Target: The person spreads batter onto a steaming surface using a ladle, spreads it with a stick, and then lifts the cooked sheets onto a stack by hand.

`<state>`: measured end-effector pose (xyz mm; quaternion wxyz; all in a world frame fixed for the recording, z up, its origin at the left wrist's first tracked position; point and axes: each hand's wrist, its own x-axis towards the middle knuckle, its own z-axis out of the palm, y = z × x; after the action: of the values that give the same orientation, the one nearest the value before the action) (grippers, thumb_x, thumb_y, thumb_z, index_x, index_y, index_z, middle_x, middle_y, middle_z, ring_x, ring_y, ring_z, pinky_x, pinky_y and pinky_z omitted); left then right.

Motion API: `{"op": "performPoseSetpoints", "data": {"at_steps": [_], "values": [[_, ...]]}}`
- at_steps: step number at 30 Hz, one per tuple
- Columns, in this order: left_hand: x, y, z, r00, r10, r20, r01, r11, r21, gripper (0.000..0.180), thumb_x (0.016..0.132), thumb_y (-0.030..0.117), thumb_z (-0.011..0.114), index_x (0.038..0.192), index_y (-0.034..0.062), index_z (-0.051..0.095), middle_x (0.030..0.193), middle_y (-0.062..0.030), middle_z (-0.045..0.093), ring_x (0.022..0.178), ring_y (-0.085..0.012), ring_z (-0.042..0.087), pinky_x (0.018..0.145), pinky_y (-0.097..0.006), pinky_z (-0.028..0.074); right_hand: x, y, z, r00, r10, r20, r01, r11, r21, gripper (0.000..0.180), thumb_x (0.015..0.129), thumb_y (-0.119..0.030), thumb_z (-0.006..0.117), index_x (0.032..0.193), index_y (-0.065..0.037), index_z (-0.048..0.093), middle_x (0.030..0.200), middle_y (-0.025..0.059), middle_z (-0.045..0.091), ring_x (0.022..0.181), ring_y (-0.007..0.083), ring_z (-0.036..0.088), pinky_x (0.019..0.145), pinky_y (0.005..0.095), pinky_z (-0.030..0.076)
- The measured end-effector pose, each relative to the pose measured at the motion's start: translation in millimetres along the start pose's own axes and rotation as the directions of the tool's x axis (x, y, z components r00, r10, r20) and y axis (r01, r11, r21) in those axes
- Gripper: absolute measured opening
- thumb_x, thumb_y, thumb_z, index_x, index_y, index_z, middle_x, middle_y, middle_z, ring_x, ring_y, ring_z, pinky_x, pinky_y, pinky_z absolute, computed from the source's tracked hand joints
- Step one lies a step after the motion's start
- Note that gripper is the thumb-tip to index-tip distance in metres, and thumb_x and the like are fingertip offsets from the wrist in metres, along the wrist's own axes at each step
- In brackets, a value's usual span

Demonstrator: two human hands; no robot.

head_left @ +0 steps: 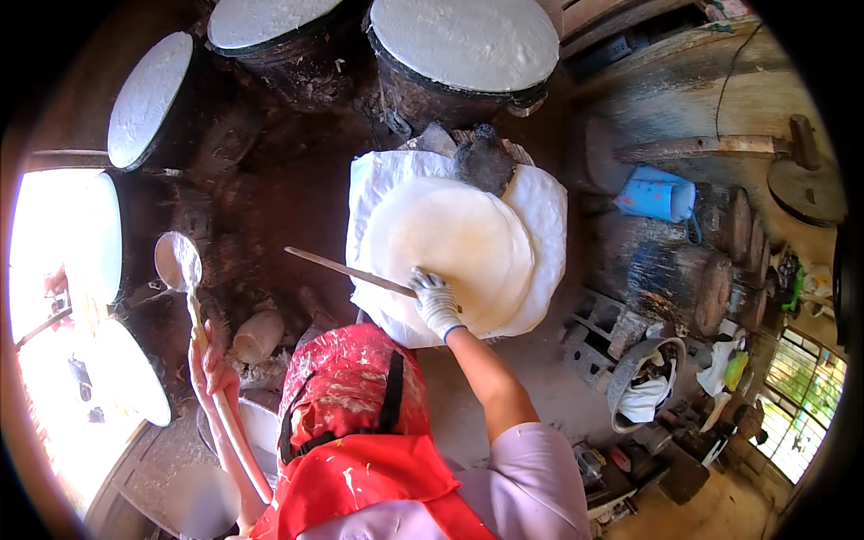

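Note:
In my bare left hand (212,367), at the left, is a long-handled ladle (179,259), its round bowl coated with pale batter and pointing away from me. My right hand (436,303) wears a white knit glove and is closed on a thin wooden stick (346,269) that reaches out to the left. That hand rests over the near part of a stack of thin, round, pale flatbreads (441,238). Beneath the stack spreads a white plastic-like sheet (547,234). A dark, rough lump (486,162) lies at the sheet's far edge.
Dark round vessels with broad white tops (463,40) stand at the far side and left. A white bucket (255,430) is below my left arm. To the right are a blue container (657,195), logs (679,286), grey blocks (594,324) and a metal basin (643,387).

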<state>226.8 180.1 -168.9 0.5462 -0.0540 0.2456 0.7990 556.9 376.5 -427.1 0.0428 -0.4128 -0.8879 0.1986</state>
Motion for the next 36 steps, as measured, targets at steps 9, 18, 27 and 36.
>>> {"op": "performPoseSetpoints", "data": {"at_steps": [9, 18, 27, 36], "values": [[-34, 9, -43, 0.983, 0.147, -0.109, -0.155, 0.986, -0.063, 0.043, 0.098, 0.023, 0.035, 0.129, -0.0072, 0.034, 0.067, -0.0037, 0.041, 0.035, -0.0057, 0.035, 0.031, -0.018, 0.031, -16, 56, 24, 0.998, 0.037, 0.046, -0.037, 0.999, -0.002, 0.034, 0.07, -0.014, 0.064, 0.104, -0.016, 0.06, 0.128, 0.0012, 0.05, 0.112, 0.0274, 0.047, 0.093, 0.042, 0.039], [-103, 70, -137, 0.924, 0.219, -0.313, -0.299, 0.924, -0.239, 0.046, 0.097, 0.037, 0.037, 0.125, 0.0015, 0.04, 0.063, 0.0002, 0.039, 0.036, -0.0059, 0.036, 0.033, -0.019, 0.033, 19, -33, 37, 0.989, 0.124, 0.081, -0.145, 0.929, 0.34, 0.03, 0.091, -0.028, 0.045, 0.102, -0.004, 0.06, 0.082, 0.0109, 0.06, 0.076, 0.0249, 0.057, 0.071, 0.0371, 0.046], [-263, 87, -297, 0.376, 0.32, -0.87, -0.174, 0.946, 0.273, 0.03, 0.089, 0.027, 0.052, 0.107, 0.0031, 0.054, 0.061, 0.0002, 0.046, 0.04, -0.0054, 0.04, 0.034, -0.018, 0.032, 26, -385, -37, 0.597, -0.348, 0.723, 0.1, 0.926, 0.363, 0.042, 0.089, -0.025, 0.053, 0.127, -0.012, 0.045, 0.068, 0.0118, 0.062, 0.06, 0.0235, 0.062, 0.06, 0.0351, 0.05], [-246, 129, -445, 0.122, 0.536, -0.835, 0.432, 0.729, 0.531, 0.029, 0.085, 0.027, 0.051, 0.082, -0.0009, 0.059, 0.058, -0.0117, 0.056, 0.042, -0.0204, 0.054, 0.041, -0.034, 0.045, 6, -565, 60, 0.312, -0.267, 0.912, 0.647, 0.763, 0.002, 0.038, 0.088, -0.023, 0.044, 0.126, -0.016, 0.046, 0.082, 0.0248, 0.062, 0.077, 0.0389, 0.061, 0.067, 0.0479, 0.047]]}}
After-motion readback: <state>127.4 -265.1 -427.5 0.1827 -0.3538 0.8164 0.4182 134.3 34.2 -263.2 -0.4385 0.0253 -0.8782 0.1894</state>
